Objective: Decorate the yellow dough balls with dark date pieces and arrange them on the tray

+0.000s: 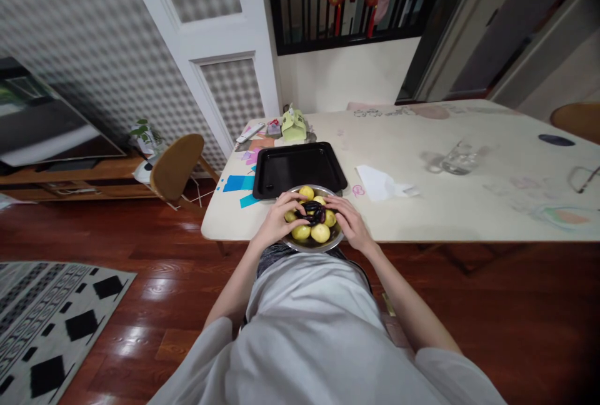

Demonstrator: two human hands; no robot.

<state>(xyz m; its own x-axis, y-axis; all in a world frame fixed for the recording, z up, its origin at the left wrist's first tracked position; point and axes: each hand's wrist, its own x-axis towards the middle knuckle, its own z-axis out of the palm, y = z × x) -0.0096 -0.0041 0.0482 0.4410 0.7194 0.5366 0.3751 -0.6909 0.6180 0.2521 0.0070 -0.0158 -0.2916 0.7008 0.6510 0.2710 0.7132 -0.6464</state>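
Observation:
A round metal bowl (pixel 337 244) sits at the near edge of the table, right in front of my body. Several yellow round fruits (pixel 320 233) lie in it as a ring. In their middle is a cluster of dark, long grapes (pixel 312 212), nearly black. My left hand (pixel 280 217) reaches over the bowl's left side, thumb and fingers curved round the grapes. From the right side my right hand (pixel 351 220) bends its fingers onto the same cluster. Just beyond the bowl lies a black rectangular baking tray (pixel 300 167).
On the pale table (pixel 398 224) are a white paper-like piece (pixel 379 183), a clear glass (pixel 459 158), a green tissue box (pixel 293 125), a white remote (pixel 250 132) and a dark oval (pixel 556 140). A wooden chair (pixel 177 167) stands left of the table.

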